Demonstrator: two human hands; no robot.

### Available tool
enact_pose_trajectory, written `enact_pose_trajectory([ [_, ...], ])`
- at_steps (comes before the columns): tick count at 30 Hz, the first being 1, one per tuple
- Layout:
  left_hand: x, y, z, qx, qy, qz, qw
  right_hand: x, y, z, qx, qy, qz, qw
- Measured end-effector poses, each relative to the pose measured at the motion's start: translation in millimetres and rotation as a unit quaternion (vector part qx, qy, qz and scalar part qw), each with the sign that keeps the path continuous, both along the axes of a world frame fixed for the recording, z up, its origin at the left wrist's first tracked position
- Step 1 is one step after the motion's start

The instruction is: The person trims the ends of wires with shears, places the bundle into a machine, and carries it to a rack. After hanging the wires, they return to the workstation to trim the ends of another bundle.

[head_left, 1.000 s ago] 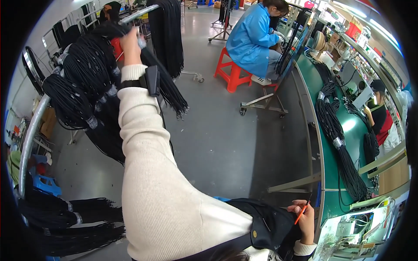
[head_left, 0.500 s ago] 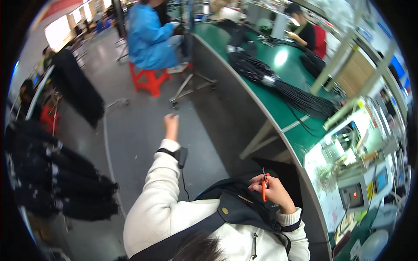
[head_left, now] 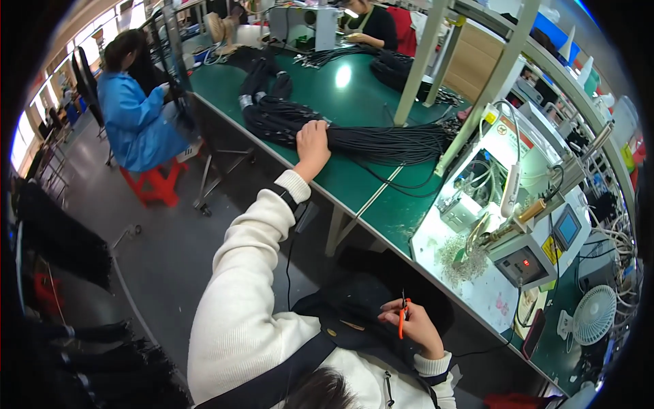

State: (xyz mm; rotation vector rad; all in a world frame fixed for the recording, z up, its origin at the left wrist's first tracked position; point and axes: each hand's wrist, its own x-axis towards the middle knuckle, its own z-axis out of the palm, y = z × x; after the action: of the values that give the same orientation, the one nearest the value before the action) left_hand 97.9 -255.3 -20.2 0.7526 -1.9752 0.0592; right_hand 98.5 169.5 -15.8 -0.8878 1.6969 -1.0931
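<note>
Resting the left hand [head_left: 313, 144] over the black cable bundle [head_left: 388, 144] on the green tabletop [head_left: 368, 102], with fingers bent across the top; impossible to tell whether clenched around it. Pinching orange-handled snips [head_left: 403, 320] in the right hand [head_left: 418, 330], close to the body, well apart from the bundle. Best to gather every strand under the palm, gripping evenly, and keep the snips clear.

One right hand [head_left: 420, 331] grips one pair of orange-handled snips [head_left: 402, 326]; one left hand [head_left: 314, 146] lies ahead. Right of that grip is one white fan [head_left: 594, 315]; far left, one blue-coated co-worker [head_left: 136, 119] on one red stool [head_left: 155, 185].
</note>
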Motion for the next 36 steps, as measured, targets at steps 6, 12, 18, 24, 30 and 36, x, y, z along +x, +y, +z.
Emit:
enact_pose_trajectory([
  [6,-7.5,-28.9,-2.6,-0.067,-0.115,0.036,0.99,-13.4,-8.6,-6.4,0.017,-0.033,-0.01,0.999],
  [12,-16.0,-53.2,49.8,0.063,-0.165,-0.078,0.981,-30.1,-18.2,-0.8,0.012,-0.048,-0.031,0.998],
  [18,-38.4,-25.0,105.6,0.061,-0.052,-0.125,0.989,-40.0,-16.7,0.3,0.003,-0.074,-0.027,0.997],
  [24,1.2,27.7,22.9,0.219,-0.211,-0.432,0.849,-45.9,-54.1,6.9,0.002,-0.104,0.038,0.994],
  [30,30.7,-93.5,1.7,0.325,0.439,-0.081,0.834,-40.2,-130.6,28.2,-0.088,0.117,0.079,0.986],
  [36,105.0,-242.8,-65.7,0.59,0.495,-0.106,0.629,-34.4,-215.7,15.2,-0.241,0.468,-0.011,0.85],
])
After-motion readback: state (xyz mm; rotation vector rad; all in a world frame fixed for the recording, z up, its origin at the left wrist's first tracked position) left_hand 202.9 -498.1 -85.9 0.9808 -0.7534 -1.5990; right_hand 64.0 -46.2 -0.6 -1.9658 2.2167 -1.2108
